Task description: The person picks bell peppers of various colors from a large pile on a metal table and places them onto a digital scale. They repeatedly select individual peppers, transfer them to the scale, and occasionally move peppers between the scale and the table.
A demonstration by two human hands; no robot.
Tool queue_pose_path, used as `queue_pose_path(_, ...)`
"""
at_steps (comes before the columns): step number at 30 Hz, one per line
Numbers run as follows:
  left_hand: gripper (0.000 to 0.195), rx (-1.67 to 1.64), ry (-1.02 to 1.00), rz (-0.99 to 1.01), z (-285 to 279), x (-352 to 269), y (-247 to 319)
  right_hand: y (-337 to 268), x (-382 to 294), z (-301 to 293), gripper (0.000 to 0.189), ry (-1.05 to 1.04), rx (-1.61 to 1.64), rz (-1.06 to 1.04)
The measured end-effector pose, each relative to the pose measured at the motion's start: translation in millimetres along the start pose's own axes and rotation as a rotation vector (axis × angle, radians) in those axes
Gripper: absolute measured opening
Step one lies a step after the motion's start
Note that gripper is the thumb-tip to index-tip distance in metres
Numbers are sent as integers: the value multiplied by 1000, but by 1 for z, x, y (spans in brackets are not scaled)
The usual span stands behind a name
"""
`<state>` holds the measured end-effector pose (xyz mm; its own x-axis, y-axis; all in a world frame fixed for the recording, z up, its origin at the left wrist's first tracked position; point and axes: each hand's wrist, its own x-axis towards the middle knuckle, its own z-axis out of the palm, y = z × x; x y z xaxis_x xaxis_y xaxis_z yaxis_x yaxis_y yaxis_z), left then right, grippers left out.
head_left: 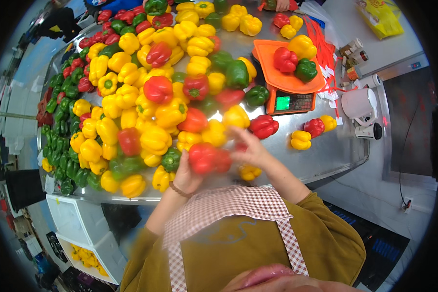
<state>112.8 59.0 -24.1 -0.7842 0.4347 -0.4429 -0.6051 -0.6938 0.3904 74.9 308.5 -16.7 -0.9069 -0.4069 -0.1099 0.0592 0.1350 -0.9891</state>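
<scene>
In the head view my left hand (188, 174) is at the near side of the pepper pile, curled against a red bell pepper (201, 157) that covers part of its fingers. A second red shape, smeared by motion, adjoins that pepper on the right. My right hand (252, 148) is just right of them, fingers bent and blurred. Some red shows between its thumb and fingers; whether it grips that is unclear. A green bell pepper (171, 159) lies beside my left hand, and a yellow one (249, 172) sits below my right hand.
Yellow peppers (155, 140) heap across the steel table (277, 160), with green ones (60, 160) at the far left. An orange scale (264, 54) carries several peppers. Red strips (315, 36), a white pitcher (358, 104) and jars stand rightward. Another person's hand (283, 5) shows at the top.
</scene>
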Motion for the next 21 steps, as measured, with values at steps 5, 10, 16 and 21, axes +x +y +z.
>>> queue_pose_path(5, 76, 163, -25, 26, 9, 3, -4, -17, -1, 44, 94, 26, -476, -308)
queue_pose_path(10, 67, 514, 115, 321, 2, 21, -6, 10, 14, 56, 87, 174, -491, -287)
queue_pose_path(16, 78, 850, 165, 344, -19, 33, -2, 40, 19, 62, 86, 236, -616, -397)
queue_pose_path(21, 78, 813, 161, 329, -24, 36, -3, 41, 20, 61, 86, 241, -630, -400)
